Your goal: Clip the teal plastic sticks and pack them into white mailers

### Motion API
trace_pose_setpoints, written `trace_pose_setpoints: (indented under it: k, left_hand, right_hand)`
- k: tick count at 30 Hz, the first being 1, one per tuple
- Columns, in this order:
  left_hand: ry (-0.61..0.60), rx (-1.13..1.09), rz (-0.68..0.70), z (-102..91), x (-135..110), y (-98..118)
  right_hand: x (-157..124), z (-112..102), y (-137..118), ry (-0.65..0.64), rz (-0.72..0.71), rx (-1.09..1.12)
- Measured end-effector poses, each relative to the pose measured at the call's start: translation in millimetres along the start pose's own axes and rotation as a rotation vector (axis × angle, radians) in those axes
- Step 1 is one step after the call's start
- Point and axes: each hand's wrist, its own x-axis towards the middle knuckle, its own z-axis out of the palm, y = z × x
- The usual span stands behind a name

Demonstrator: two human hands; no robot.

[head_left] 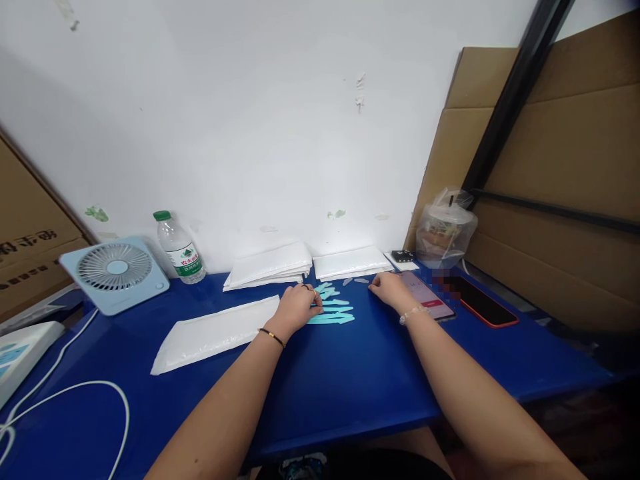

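Observation:
My left hand has its fingers curled down over the left ends of several slim teal plastic sticks, which lie roughly side by side on the blue table. More teal sticks are heaped just behind them. Whether the fingers grip one of them is hidden. My right hand is closed in a pinch low over the table, beside small translucent slips. Anything between its fingertips is too small to make out. A flat white padded envelope lies left of my left hand.
White padded envelopes are stacked and piled along the wall. A phone and a red-edged phone lie right. A fan, water bottle and cable are left; a bagged cup stands back right.

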Motion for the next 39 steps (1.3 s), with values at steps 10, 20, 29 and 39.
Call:
trace_pose_setpoints:
  k: [10,20,29,39]
  left_hand:
    - [0.056,-0.145,-0.043,-0.3,0.5,-1.2]
    - [0.076,-0.254,-0.129,-4.0,0.8,-5.9]
    - [0.076,-0.26,-0.13,-4.7,0.7,-4.9]
    - [0.06,-0.287,-0.123,-6.3,0.0,2.0]
  right_hand:
    - [-11.1,-9.4,-12.8,-0.047,-0.049,0.278]
    - [-23.2,-18.9,-27.4,-0.249,-0.069,1.203]
    - [-22.3,-13.9,-32.1,-0.209,-0.08,1.075]
    - [-29.5,-5.4,-47.5,-0.249,-0.186,1.02]
